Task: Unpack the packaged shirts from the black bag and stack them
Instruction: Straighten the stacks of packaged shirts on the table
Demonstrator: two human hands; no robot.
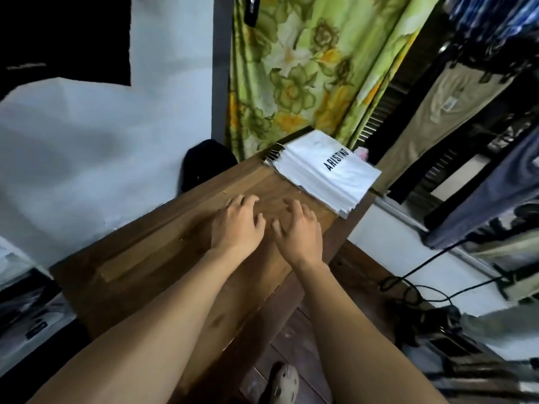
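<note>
A stack of packaged white shirts (326,173), the top one printed with black letters, lies at the far right end of the wooden table (140,258). My left hand (237,225) and my right hand (299,231) rest side by side, palms down, on the bare wood just in front of the stack. Both hands hold nothing and their fingers are spread. A dark rounded shape (204,163), perhaps the black bag, sits behind the table's far edge against the white wall; I cannot tell what it is.
A green floral curtain (306,68) hangs behind the stack. Clothes on a rack (481,141) crowd the right side. Black cables (423,293) trail over the floor at right. More packaged items (26,310) lie at the left edge. A sandalled foot (284,380) stands below the table.
</note>
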